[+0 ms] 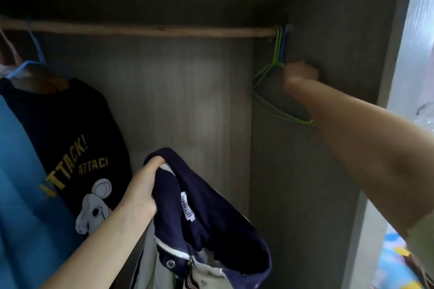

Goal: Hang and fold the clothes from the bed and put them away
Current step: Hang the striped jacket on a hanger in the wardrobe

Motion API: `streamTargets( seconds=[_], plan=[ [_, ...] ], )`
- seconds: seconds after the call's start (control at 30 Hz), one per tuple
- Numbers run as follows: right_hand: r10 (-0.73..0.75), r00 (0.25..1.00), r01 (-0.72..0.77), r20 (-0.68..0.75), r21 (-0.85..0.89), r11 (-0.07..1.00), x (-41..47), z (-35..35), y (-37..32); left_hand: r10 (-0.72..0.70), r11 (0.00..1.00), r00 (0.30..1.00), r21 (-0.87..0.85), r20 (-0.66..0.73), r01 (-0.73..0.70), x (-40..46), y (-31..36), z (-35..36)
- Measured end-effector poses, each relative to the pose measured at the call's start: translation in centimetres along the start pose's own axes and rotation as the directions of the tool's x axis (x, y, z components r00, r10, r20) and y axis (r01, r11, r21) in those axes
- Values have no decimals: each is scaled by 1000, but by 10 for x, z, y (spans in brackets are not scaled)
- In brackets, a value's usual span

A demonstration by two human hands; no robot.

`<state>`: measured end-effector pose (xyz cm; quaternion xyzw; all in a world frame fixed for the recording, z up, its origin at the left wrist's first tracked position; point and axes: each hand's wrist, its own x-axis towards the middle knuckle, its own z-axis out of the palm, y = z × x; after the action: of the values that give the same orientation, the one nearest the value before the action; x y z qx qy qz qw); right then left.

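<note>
I look into an open wardrobe with a wooden rail point(141, 30) across the top. My left hand point(143, 185) grips the collar of a navy and white jacket point(206, 223) held up low in the middle. My right hand point(300, 73) reaches up to the rail's right end, its fingers curled on a green wire hanger point(265, 91) that hangs there beside a blue one point(284, 42). At the left a black T-shirt with yellow "ATTACK!" print and a grey mouse point(77, 148) hangs on a blue hanger point(35, 54).
A blue garment point(21, 195) hangs at the far left in front of the black T-shirt. The wardrobe's right side wall point(340, 30) stands close behind my right hand. A colourful printed fabric point(397, 263) shows at the lower right, outside the wardrobe.
</note>
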<state>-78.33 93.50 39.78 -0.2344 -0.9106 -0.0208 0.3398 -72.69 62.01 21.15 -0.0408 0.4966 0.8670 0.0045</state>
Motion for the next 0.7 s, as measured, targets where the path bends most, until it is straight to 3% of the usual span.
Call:
streamTargets(
  seconds=[0.13, 0.27, 0.4, 0.47, 0.53, 0.6, 0.63, 0.7],
  plan=[
    [-71, 991, 67, -113, -34, 997, 11, 20, 2, 1, 1000, 1000, 15, -13, -1, 16, 5, -5],
    [-24, 992, 29, -127, 38, 999, 14, 14, -5, -3, 1000, 1000, 29, -20, 4, 28, 5, -5],
    [-36, 973, 88, -227, 222, 971, -23, 10, -27, -30, 998, 998, 48, -52, 32, 38, 7, -12],
    [11, 961, 122, -277, 458, 880, -61, 25, -34, -56, 996, 995, 59, -86, 61, 42, 7, -21],
    [46, 982, 113, -182, 772, 626, -106, 46, -42, -87, 992, 991, 81, -105, 96, 46, 4, -29],
    [15, 995, -99, 97, 981, 164, -146, 56, -50, -130, 984, 985, 110, -112, 142, 49, 1, -36],
    [-13, 971, -240, 240, 969, -52, -162, 58, -55, -152, 978, 981, 125, -119, 167, 51, -1, -43],
    [-58, 932, -361, 359, 894, -264, -183, 52, -58, -192, 968, 975, 143, -111, 207, 54, -7, -52]
  ],
)
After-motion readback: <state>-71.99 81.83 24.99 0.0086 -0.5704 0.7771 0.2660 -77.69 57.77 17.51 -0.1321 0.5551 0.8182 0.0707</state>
